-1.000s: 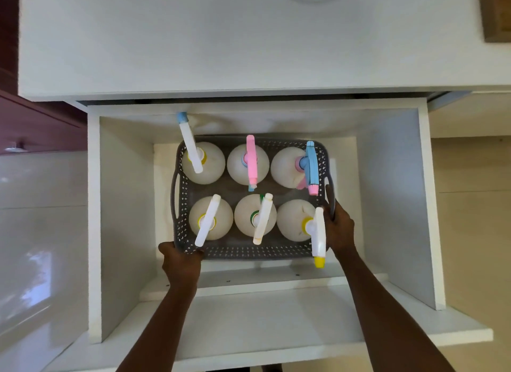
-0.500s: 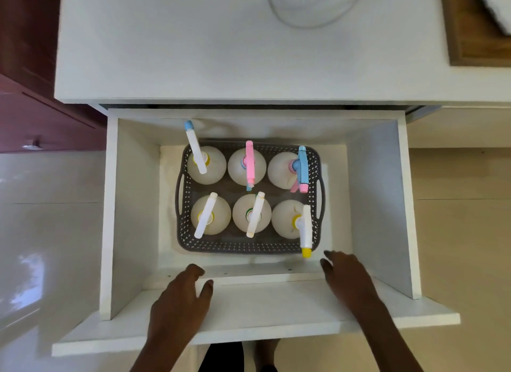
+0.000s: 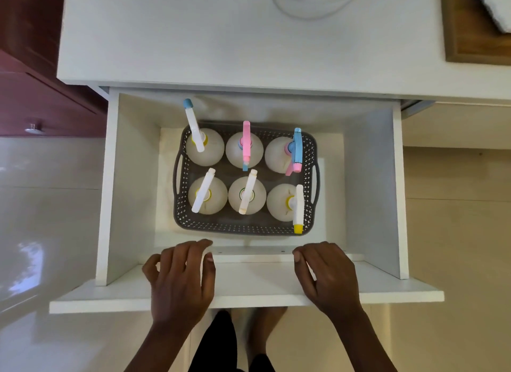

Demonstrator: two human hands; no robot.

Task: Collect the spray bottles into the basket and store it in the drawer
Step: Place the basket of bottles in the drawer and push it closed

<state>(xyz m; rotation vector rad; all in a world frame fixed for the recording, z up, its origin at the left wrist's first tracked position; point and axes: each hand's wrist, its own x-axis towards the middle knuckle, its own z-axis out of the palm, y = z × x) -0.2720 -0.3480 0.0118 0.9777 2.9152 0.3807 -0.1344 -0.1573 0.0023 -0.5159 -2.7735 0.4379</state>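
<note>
A grey perforated basket [image 3: 243, 229] sits on the floor of the open white drawer [image 3: 110, 194]. Several white spray bottles stand upright in it in two rows, with white, pink and blue trigger heads; one has a pink head [image 3: 246, 144], another a yellow nozzle tip [image 3: 298, 228]. My left hand [image 3: 182, 280] and my right hand [image 3: 326, 275] rest over the drawer's front panel [image 3: 254, 283], fingers spread and curled over its top edge, empty. Neither hand touches the basket.
A white countertop [image 3: 193, 39] lies above the drawer, with a clear round container [image 3: 318, 1] at its far edge and a wooden tray [image 3: 475, 34] at the right. Dark red cabinets [image 3: 41, 100] stand to the left. Glossy tiled floor lies on both sides.
Both hands let go of the basket's handles and drew back to the drawer's front panel. The basket stays on the drawer floor. The view shifted down slightly.
</note>
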